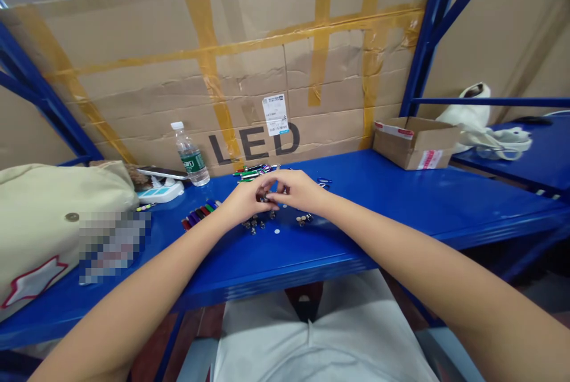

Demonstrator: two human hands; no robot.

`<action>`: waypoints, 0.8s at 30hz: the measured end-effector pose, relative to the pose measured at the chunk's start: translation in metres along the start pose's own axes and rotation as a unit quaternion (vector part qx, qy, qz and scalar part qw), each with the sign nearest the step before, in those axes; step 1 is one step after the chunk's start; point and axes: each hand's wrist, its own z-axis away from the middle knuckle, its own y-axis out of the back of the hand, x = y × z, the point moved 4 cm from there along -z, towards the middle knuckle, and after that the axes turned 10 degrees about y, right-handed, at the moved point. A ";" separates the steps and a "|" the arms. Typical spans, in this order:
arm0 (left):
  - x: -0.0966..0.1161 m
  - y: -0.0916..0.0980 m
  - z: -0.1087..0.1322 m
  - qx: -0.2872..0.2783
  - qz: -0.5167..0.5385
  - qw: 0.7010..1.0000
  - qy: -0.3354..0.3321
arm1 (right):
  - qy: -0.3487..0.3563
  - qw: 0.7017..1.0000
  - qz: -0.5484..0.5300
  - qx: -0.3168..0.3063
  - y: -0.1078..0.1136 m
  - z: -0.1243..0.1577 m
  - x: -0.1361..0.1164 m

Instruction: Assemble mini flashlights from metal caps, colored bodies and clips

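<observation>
- Beige cloth bag (53,221): well left of the small metal fittings (253,225), on the blue steel bench (401,204); a blurred patch lies beside it.
- Smartphone (162,172) and white power strip (160,192): left of the fittings, toward the back.
- Coloured tubes (198,213): lined up side by side, just left of the fittings.
- Water bottle (191,155): upright, behind and left of the fittings.
- Left hand (244,202): fingers curled, fingertips pinching a small dark part (262,197) directly behind the fittings; exact kind too small to tell.
- Right hand (299,191): fingers curved inward, pinching the same part, fingertips meeting those of the left hand.
- Coloured slim tubes (253,171): piled behind the hands, beyond the fittings.
- Cardboard box (414,144): open, well right of the fittings.
- White cloth bag (476,120): farther right, on a second blue shelf (543,156).
</observation>
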 end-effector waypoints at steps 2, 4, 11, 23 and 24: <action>0.000 0.000 0.000 0.010 -0.035 0.999 0.010 | 0.001 1.000 -0.006 -0.008 -0.002 0.000 -0.001; 0.001 0.001 0.000 0.023 -0.069 0.997 0.018 | 0.005 1.000 -0.008 -0.011 -0.003 0.000 -0.001; 0.004 0.004 0.002 0.049 -0.093 0.994 0.001 | 0.028 1.000 0.005 -0.011 -0.002 0.000 0.000; 0.001 0.007 0.003 0.090 -0.262 0.959 -0.067 | -0.021 0.997 0.070 -0.032 -0.004 0.002 0.002; 0.001 0.006 0.004 0.094 -0.267 0.957 -0.069 | -0.014 0.995 0.086 -0.039 -0.005 0.002 0.001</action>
